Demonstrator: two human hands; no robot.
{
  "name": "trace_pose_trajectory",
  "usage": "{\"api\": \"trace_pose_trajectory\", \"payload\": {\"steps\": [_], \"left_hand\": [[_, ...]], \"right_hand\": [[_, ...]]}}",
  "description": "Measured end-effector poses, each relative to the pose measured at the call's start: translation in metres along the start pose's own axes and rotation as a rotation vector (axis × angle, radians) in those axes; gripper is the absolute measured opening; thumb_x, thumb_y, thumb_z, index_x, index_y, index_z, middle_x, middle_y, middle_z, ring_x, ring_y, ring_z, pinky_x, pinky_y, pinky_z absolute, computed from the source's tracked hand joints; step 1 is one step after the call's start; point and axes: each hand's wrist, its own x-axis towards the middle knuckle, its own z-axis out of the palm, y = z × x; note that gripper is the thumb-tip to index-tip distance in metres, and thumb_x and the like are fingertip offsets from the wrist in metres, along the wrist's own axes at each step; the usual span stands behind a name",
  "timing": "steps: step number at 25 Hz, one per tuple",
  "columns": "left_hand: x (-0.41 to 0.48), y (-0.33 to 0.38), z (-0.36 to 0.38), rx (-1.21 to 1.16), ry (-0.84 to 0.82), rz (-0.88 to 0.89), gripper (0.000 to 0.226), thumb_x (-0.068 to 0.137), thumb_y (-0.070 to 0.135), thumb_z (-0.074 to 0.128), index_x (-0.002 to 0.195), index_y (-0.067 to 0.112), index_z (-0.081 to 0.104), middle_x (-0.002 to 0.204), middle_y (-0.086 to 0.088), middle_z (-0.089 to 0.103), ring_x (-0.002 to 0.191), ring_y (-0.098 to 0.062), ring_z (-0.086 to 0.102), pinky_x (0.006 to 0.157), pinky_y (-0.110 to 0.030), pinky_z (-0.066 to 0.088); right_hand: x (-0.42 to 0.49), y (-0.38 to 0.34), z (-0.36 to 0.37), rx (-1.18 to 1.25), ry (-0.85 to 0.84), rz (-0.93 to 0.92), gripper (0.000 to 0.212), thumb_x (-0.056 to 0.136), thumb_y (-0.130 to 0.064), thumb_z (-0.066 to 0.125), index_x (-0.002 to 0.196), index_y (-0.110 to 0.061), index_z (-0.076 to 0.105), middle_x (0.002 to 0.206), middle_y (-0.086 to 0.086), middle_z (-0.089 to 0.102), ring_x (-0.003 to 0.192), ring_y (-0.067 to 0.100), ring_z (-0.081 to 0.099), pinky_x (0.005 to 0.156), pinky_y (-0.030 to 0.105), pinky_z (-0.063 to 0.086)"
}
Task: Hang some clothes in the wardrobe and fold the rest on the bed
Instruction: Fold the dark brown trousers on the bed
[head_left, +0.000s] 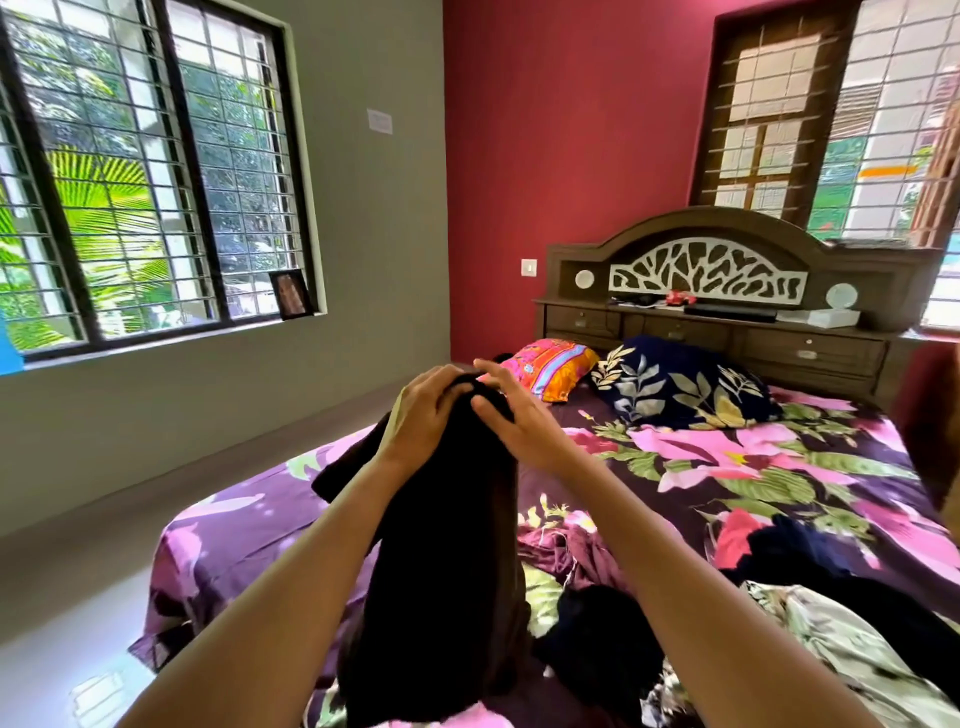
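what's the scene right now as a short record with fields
left hand: grips top of black garment
right hand: pinches the same top edge
black garment: held up, hanging over bed
bed: floral sheet, orange pillow and navy pillow by headboard
clothes pile: loose, unfolded, on bed's near end

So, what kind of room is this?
Most likely a home bedroom: a bed with a floral sheet, two pillows by a wooden headboard, and loose clothes on it; the left hand and right hand hold up a dark garment.
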Motion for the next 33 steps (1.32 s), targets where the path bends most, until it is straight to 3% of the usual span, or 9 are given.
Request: {"api": "trace_pose_trajectory", "payload": {"steps": [2, 5, 7, 11, 17, 21, 26, 30, 33], "left_hand": [[-0.002, -0.004, -0.001, 0.012, -0.011, 0.027, 0.021, 0.092, 0.021, 0.047, 0.096, 0.011, 0.065, 0.09, 0.004, 0.063, 0.08, -0.001, 0.052, 0.076, -0.005, 0.036], [-0.001, -0.009, -0.005, 0.017, -0.026, -0.006, 0.025, 0.092, 0.03, 0.047, 0.097, 0.013, 0.065, 0.092, 0.0, 0.064, 0.083, -0.006, 0.055, 0.077, -0.013, 0.041], [-0.004, -0.011, -0.004, 0.021, -0.015, -0.064, 0.028, 0.09, 0.036, 0.05, 0.097, 0.015, 0.066, 0.092, 0.002, 0.066, 0.084, -0.01, 0.058, 0.076, -0.017, 0.043], [-0.014, -0.012, 0.003, -0.053, -0.015, -0.223, 0.022, 0.084, 0.029, 0.068, 0.099, 0.014, 0.066, 0.085, 0.009, 0.063, 0.077, -0.004, 0.056, 0.07, -0.003, 0.038], [-0.034, -0.021, 0.009, -0.241, -0.129, -0.38, 0.01, 0.084, 0.023, 0.069, 0.083, 0.025, 0.06, 0.075, 0.011, 0.059, 0.068, 0.0, 0.054, 0.063, -0.011, 0.041], [-0.008, -0.023, 0.005, -0.264, 0.176, -0.459, 0.008, 0.087, 0.014, 0.065, 0.087, 0.011, 0.058, 0.073, 0.006, 0.058, 0.068, -0.008, 0.053, 0.062, -0.018, 0.042], [0.024, -0.006, -0.01, -0.167, 0.345, -0.504, 0.016, 0.086, 0.019, 0.066, 0.088, 0.003, 0.062, 0.079, 0.0, 0.059, 0.07, -0.011, 0.051, 0.062, -0.02, 0.037], [0.023, 0.002, -0.018, -0.057, 0.479, -0.735, 0.022, 0.082, 0.025, 0.069, 0.09, 0.004, 0.067, 0.085, -0.004, 0.061, 0.08, -0.017, 0.053, 0.068, -0.025, 0.037], [0.017, -0.004, -0.04, -0.062, 0.585, -0.897, 0.024, 0.079, 0.024, 0.071, 0.092, 0.004, 0.066, 0.091, -0.007, 0.063, 0.083, -0.02, 0.055, 0.071, -0.026, 0.041]], "right_hand": [[0.0, 0.006, 0.01, -0.002, -0.012, -0.002, 0.036, 0.098, -0.018, 0.049, 0.13, -0.002, 0.046, 0.124, 0.011, 0.057, 0.114, 0.018, 0.051, 0.09, 0.012, 0.032], [0.002, 0.01, 0.019, -0.085, 0.164, 0.019, 0.025, 0.099, -0.023, 0.047, 0.106, -0.002, 0.056, 0.098, 0.016, 0.065, 0.092, 0.034, 0.061, 0.077, 0.038, 0.046], [0.004, 0.011, 0.021, -0.249, 0.257, 0.052, 0.026, 0.099, -0.026, 0.044, 0.104, -0.004, 0.057, 0.098, 0.013, 0.066, 0.088, 0.034, 0.061, 0.072, 0.043, 0.048], [0.006, 0.006, 0.018, -0.264, 0.398, 0.116, 0.026, 0.1, -0.025, 0.042, 0.109, -0.007, 0.06, 0.106, 0.008, 0.066, 0.092, 0.03, 0.062, 0.07, 0.037, 0.047], [0.007, 0.014, -0.011, -0.241, 0.574, 0.18, 0.028, 0.102, -0.022, 0.04, 0.105, -0.004, 0.061, 0.098, 0.01, 0.067, 0.087, 0.027, 0.061, 0.062, 0.026, 0.034], [0.002, 0.017, -0.014, -0.256, 0.565, 0.196, 0.03, 0.101, -0.027, 0.042, 0.102, -0.004, 0.061, 0.094, 0.01, 0.067, 0.082, 0.027, 0.061, 0.051, 0.023, 0.029], [0.001, 0.029, -0.004, -0.251, 0.388, 0.253, 0.033, 0.098, -0.038, 0.045, 0.104, -0.007, 0.057, 0.104, 0.01, 0.06, 0.093, 0.028, 0.057, 0.069, 0.032, 0.037], [0.002, 0.01, 0.023, 0.025, 0.294, -0.037, 0.045, 0.089, -0.046, 0.054, 0.114, -0.009, 0.058, 0.108, 0.008, 0.056, 0.096, 0.02, 0.057, 0.081, 0.031, 0.046], [0.001, -0.012, 0.056, 0.211, 0.089, -0.087, 0.06, 0.079, -0.054, 0.062, 0.123, -0.013, 0.054, 0.113, 0.004, 0.058, 0.1, 0.012, 0.057, 0.086, 0.025, 0.048]]}}
